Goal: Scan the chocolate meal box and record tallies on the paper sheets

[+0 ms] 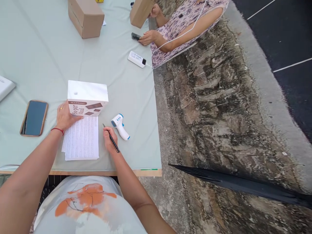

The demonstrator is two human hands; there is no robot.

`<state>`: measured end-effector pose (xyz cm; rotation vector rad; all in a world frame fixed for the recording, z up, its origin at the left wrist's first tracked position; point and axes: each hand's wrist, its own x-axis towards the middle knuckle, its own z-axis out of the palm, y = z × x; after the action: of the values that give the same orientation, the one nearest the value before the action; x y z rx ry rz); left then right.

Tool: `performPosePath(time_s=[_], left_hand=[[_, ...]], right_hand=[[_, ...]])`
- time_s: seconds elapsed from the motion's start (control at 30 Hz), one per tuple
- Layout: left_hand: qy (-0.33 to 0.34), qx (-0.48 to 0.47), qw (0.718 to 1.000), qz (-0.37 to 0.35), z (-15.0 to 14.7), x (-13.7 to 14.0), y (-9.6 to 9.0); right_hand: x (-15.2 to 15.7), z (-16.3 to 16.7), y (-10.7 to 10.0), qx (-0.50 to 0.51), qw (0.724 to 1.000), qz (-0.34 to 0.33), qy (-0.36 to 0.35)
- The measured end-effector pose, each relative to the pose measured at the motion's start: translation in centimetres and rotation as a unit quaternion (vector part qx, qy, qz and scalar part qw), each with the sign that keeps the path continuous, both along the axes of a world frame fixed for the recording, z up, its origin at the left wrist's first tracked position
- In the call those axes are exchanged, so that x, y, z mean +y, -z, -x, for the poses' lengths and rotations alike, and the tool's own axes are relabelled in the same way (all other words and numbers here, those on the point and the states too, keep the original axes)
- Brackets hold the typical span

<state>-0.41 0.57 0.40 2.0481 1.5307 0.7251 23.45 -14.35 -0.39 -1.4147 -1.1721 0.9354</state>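
Note:
A white box (87,91) printed "Super Meal" with brown bars stands on the table, over the upper end of a stack of printed sheets (82,139). My left hand (65,115) grips the box at its lower left, thumb along the front bottom edge; the other fingers are partly hidden behind it. To the right of the sheets, my right hand (110,138) is closed around a black pen (113,143), whose tip points away from me. Just beyond that hand lies a white and blue infrared thermometer (120,126), apart from it.
A phone in a brown case (34,118) lies left of my left hand. Farther off are a cardboard box (86,19), a white device (136,59) with a cable, and another person's hand (148,37) holding a dark object. The table's right edge (158,123) borders rough ground.

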Motion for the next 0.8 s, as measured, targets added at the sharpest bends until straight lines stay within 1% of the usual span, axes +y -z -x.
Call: performPosePath(time_s=[0.1,0.17,0.33,0.4,0.53,0.8], left_hand=[[-0.004,-0.003,1.0,0.003,0.0,0.0,0.0],[-0.008,-0.006,1.0,0.003,-0.1,-0.1,-0.1],[-0.01,-0.008,1.0,0.003,-0.3,-0.2,-0.3],[-0.013,-0.01,1.0,0.002,-0.3,-0.2,-0.3],[-0.015,-0.007,1.0,-0.003,-0.3,-0.2,-0.1],[-0.017,0.006,1.0,-0.002,-0.5,-0.4,-0.2]], right_hand=[[0.6,0.6,-0.4,-0.013,1.0,-0.025,-0.006],[1.1,0.9,-0.3,-0.011,1.0,-0.009,0.01],[2.3,1.6,0.6,0.022,0.995,0.07,0.064],[2.5,2.1,0.8,0.023,0.994,0.078,0.07],[2.4,2.6,1.0,0.005,0.994,0.069,0.09],[2.3,2.2,1.3,-0.025,0.995,0.075,0.062]])
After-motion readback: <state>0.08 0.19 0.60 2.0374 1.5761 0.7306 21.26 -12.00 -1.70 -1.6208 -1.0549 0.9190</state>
